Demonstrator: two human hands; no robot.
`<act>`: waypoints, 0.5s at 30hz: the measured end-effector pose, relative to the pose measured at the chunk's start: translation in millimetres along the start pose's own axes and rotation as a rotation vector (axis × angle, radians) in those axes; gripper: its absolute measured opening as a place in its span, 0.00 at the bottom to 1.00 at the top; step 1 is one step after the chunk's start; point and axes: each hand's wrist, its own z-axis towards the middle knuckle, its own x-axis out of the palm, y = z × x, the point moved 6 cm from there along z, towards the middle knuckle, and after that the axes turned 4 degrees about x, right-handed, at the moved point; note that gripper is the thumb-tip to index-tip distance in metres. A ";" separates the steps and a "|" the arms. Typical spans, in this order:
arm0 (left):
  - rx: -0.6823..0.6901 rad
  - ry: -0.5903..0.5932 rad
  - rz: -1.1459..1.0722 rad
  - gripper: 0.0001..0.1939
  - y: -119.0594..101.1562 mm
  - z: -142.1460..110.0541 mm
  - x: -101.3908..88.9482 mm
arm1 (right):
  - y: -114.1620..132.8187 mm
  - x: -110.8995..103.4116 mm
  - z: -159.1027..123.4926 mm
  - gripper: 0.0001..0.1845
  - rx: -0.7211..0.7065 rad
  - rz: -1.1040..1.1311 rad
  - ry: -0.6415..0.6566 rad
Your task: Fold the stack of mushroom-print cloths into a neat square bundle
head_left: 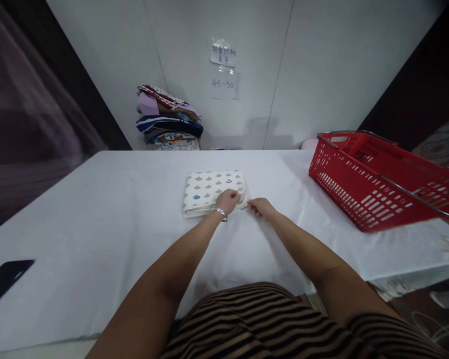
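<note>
A folded white cloth (pixel 209 189) printed with small grey, red and blue motifs lies flat in front of me on the white-covered table (pixel 164 249). My left hand (pixel 229 199), with a silver bracelet at the wrist, is closed in a pinch on the cloth near its front right corner. At that same corner, the fingers of my right hand (pixel 261 207) pinch the edge of the layers. Several layers show along the near side, and the corner is slightly lifted and rumpled between the hands.
A red plastic basket (pixel 359 189) with metal handles stands at the table's right side. Folded clothes (pixel 170 122) are piled beyond the far edge, against the wall. A dark flat object (pixel 7 279) lies at the left front. Paper notes (pixel 223 82) hang on the wall.
</note>
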 end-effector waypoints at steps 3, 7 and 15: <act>0.033 0.002 0.031 0.07 -2.0 -2.7 2.6 | 1.8 4.5 3.4 0.12 -0.014 -0.006 -0.009; 0.089 -0.009 0.081 0.07 -4.4 -4.2 4.1 | 7.1 10.2 10.0 0.14 -0.033 -0.037 -0.027; 0.164 0.012 0.216 0.06 -8.1 -6.7 12.6 | 14.3 11.0 12.7 0.10 -0.068 -0.004 -0.051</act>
